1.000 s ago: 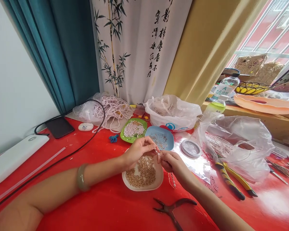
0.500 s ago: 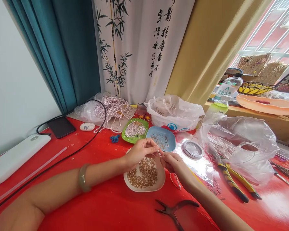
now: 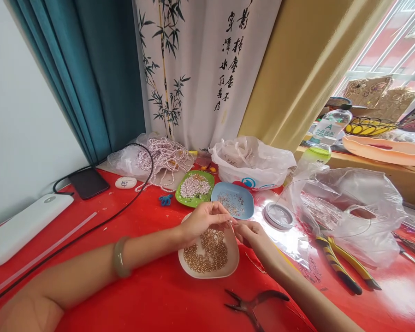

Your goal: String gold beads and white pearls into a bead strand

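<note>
My left hand point(image 3: 207, 219), with a jade-like bangle on its wrist, is closed in a pinch over the far rim of a white dish point(image 3: 232, 263) of gold beads point(image 3: 207, 256). My right hand point(image 3: 251, 233) pinches close beside it, the fingertips almost meeting. Between them a small whitish bead shows on what looks like a beaded strand; most of it is hidden by the fingers. The strand's lower part point(image 3: 256, 263) hangs below my right hand to the red table. Just beyond are a blue dish point(image 3: 250, 203) of small metal bits and a green dish point(image 3: 180, 199) of pale pearl beads.
Dark-handled pliers point(image 3: 244, 304) lie in front of the dish, yellow-and-black pliers point(image 3: 342, 265) to the right. A spool of clear line point(image 3: 279, 216), plastic bags point(image 3: 252, 166) and bead strings point(image 3: 166, 157) stand behind. A black cable point(image 3: 124, 206) crosses the left side.
My hands stay pinched together over the dish with little movement. The hanging strand has swung slightly right and lies differently. The whole view has shifted a little.
</note>
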The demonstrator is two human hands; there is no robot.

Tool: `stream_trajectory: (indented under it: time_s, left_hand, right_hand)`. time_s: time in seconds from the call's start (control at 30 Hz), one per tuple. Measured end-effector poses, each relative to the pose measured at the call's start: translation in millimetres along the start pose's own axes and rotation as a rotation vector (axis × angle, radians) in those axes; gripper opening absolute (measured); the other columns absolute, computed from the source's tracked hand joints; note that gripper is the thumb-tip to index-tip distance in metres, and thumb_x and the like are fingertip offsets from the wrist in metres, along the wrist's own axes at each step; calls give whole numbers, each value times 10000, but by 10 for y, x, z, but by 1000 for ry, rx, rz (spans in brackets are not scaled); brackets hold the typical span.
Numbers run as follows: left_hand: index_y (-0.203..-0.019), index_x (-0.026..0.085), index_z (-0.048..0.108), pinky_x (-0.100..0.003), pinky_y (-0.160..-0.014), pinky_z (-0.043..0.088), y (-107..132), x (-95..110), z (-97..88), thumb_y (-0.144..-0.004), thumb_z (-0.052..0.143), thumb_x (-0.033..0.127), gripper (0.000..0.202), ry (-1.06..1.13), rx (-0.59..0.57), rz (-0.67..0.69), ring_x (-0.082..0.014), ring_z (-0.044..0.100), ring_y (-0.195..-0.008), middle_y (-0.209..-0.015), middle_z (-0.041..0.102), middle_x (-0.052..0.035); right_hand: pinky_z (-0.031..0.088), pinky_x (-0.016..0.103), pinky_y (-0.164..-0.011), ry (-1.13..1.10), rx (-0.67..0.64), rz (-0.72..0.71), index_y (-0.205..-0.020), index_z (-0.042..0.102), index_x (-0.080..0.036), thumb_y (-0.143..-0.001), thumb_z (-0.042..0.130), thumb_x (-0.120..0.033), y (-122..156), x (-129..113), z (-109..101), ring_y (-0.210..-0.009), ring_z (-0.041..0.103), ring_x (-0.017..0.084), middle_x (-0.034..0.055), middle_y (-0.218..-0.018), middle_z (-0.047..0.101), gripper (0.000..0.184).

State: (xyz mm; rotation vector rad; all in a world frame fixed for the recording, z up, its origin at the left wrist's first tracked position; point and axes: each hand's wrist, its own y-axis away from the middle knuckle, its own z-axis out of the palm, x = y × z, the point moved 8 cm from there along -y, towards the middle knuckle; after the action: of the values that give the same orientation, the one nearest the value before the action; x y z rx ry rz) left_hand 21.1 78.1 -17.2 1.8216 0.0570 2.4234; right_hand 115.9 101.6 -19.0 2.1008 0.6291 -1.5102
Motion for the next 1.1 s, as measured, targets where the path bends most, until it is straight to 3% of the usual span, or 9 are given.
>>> stream_trajectory:
  time_s: [0.4,0.53,0.67,0.73,0.83,1.1]
  left_hand:
    - [-642,131,624,-231,-643,427,-1,10,18,-637,674,270,147,-18,-9,32,-98,541,-629,-688,622,-27]
    - [-635,130,635,-228,-635,423,-10,29,4,-629,675,255,132,-40,-3,57,-96,529,-605,-622,596,-11]
    - [-630,130,649,-226,-588,405,-27,45,-21,-628,673,257,129,-118,-15,79,-94,501,-558,-572,576,-7]
    - [-626,130,655,-228,-570,395,-36,40,-30,-622,676,268,140,-160,-18,80,-98,495,-548,-564,571,-9]
    - [-614,129,655,-230,-548,383,-51,5,-20,-595,696,308,184,-216,-39,67,-105,493,-543,-568,577,-14]
    - [-655,119,677,-220,-534,383,-90,-78,-25,-633,653,362,245,-416,-110,79,-124,519,-551,-597,618,-24]
  right_hand:
    - [148,247,-424,106,-17,-19,-423,275,-204,-698,397,-316,-6,-8,5,-420,179,75,-55,-442,240,321]
    - [231,247,-442,160,1,-51,-442,408,-186,-741,389,-299,0,-10,-25,-415,290,93,-41,-423,326,320]
    - [350,282,-648,209,121,-184,-630,555,-178,-758,467,-320,48,-127,-120,-707,481,173,29,-708,530,211]
    - [362,292,-725,213,174,-305,-763,580,-197,-766,491,-296,97,-222,-147,-828,488,189,43,-855,540,134]
    - [397,294,-704,195,203,-430,-888,576,-224,-794,491,-264,159,-309,-144,-851,509,188,49,-911,545,133]
    - [382,283,-621,175,156,-401,-693,582,-203,-789,529,-282,98,-268,-89,-685,510,162,24,-712,558,136]
